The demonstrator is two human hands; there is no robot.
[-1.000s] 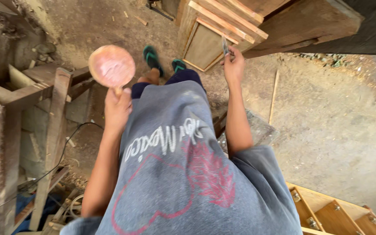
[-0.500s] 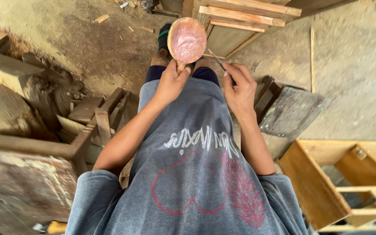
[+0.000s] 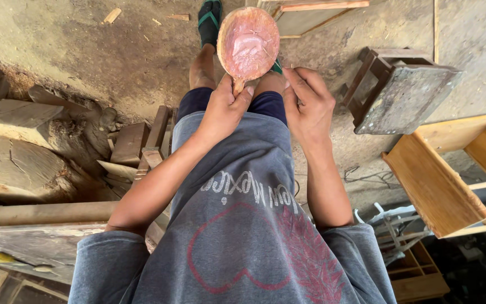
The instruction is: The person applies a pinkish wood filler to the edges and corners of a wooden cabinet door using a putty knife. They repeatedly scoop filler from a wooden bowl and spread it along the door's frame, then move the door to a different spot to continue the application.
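Note:
My left hand (image 3: 223,110) grips the short handle of a round, shallow wooden piece (image 3: 248,42) with a pinkish, rough face, and holds it upright above my knees. My right hand (image 3: 310,104) sits just to its right with the fingers curled shut, the thumb close to the handle. A dark tip of a small thin tool shows past the fingertips at the piece's lower right edge; the rest of the tool is hidden in the hand. I see my grey shirt and my feet in green sandals (image 3: 209,19) on the dirt floor.
A small wooden stool (image 3: 400,90) stands to the right. A yellow wooden box frame (image 3: 440,186) lies at the lower right. Rough wood blocks (image 3: 23,146) and a long plank (image 3: 40,214) are piled on the left. A wooden frame (image 3: 310,14) sits ahead.
My left hand brought the round piece from the left to the middle, in front of me. My right hand came back from the wooden frame ahead and now sits beside the piece.

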